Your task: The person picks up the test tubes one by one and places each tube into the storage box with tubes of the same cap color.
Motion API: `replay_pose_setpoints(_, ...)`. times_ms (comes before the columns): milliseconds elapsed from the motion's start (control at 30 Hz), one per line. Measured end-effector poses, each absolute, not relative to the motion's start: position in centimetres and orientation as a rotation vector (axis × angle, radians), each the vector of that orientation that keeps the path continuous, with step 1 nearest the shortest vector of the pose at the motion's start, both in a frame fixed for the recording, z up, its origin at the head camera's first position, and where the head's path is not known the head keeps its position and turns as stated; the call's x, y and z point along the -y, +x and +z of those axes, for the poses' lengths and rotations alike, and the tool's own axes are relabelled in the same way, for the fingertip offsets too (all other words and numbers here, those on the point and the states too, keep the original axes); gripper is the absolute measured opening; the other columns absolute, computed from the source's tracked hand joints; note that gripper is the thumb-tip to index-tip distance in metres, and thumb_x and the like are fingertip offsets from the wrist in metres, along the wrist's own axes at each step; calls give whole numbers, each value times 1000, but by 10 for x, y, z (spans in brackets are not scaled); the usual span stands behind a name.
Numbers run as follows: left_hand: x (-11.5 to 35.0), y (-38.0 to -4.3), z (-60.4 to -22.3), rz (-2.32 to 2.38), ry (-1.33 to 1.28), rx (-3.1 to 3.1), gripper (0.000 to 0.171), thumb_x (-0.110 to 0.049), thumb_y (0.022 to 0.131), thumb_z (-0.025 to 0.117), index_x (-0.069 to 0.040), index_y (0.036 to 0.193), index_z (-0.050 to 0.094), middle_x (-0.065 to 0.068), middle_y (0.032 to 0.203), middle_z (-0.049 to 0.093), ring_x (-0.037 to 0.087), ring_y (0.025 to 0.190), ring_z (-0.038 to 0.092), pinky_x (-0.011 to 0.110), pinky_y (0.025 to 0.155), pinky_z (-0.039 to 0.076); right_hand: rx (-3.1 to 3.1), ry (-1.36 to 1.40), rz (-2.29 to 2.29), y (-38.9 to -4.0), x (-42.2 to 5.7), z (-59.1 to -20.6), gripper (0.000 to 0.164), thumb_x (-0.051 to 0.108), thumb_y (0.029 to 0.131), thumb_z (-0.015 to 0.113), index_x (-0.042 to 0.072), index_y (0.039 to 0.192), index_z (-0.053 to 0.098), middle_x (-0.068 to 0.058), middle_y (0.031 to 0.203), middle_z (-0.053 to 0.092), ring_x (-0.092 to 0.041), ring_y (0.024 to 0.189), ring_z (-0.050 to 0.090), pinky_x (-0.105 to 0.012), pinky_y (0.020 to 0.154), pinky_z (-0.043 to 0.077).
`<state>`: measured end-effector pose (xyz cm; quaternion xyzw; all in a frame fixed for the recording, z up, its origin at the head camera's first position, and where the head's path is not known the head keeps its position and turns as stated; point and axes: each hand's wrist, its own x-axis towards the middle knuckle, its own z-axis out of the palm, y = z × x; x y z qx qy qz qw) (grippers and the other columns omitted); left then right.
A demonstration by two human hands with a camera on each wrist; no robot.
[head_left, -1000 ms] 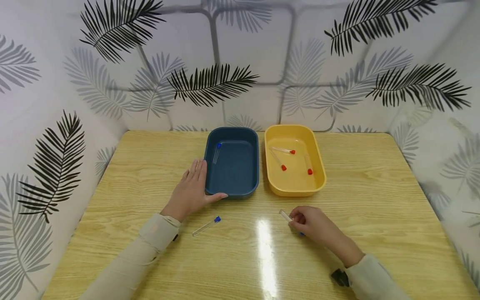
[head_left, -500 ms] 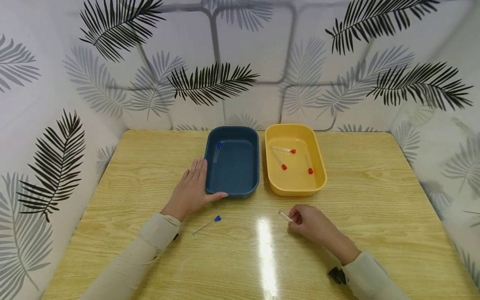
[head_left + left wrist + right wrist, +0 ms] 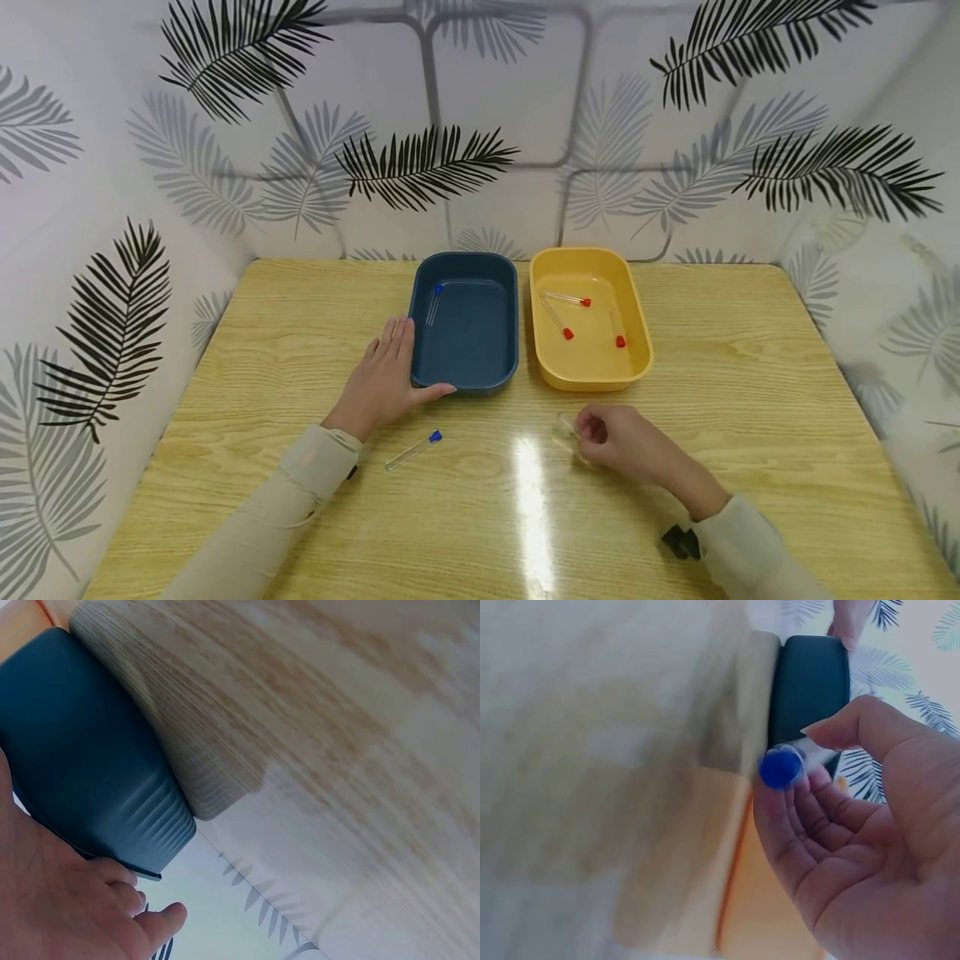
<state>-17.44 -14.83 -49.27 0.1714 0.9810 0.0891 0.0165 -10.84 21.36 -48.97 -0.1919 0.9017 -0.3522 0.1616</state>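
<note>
Blue-capped clear tube (image 3: 783, 766): we're pinching it in right hand (image 3: 626, 442); left hand (image 3: 384, 375), fingers straight, is touching dark-blue rectangular plastic bin (image 3: 468, 337) from left.

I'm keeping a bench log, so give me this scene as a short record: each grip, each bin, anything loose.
Left grip: touches the dark blue rounded-rectangular plastic bin
Right grip: pinches a slim clear blue-capped tube
Blue bin contents: single clear blue-capped tube
Yellow rounded-rectangular plastic bin: three clear red-capped tubes
On the wood-grain table: loose clear blue-capped tube
</note>
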Motion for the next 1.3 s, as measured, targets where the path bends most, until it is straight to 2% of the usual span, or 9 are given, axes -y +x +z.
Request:
replay_pose_setpoints(233,148,-174,-491,294,538,-3040,120,-88,69,30,-2,148,2,15,154,6,26,141,0,46,111,13,-2623,-688,-1085,-118,-217,-465,13,8,86,65,4,97,67,2,85,63,-9,76,58,-24,67,51)
replay_pose_setpoints(433,149,-174,-490,312,543,-3045,121,-88,69,31,-2,148,3,15,154,6,26,141,1,46,111,14,-2650,-607,-1124,-133,-219,-436,19,18,87,67,8,103,67,4,87,65,-10,78,61,-22,66,52)
replay_pose_setpoints(733,150,-174,-491,319,547,-3057,120,-88,69,31,-1,148,5,15,154,7,27,141,2,46,111,14,-2654,-601,-1169,-161,-221,-412,34,30,86,67,7,111,66,1,92,66,-12,81,63,-25,69,53)
replay_pose_setpoints(1033,150,-174,-491,336,541,-3051,120,-88,69,31,-2,148,5,14,154,7,26,141,1,45,111,13,-2676,-608,-1141,-192,-212,-384,35,31,86,67,6,111,65,-4,93,68,-16,80,64,-28,65,52)
replay_pose_setpoints(1300,150,-175,-493,348,552,-3050,119,-88,70,31,-3,149,4,15,154,8,26,141,0,46,111,14,-2642,-607,-1181,-223,-195,-367,37,30,88,65,4,115,63,-7,97,68,-18,84,63,-31,72,50)
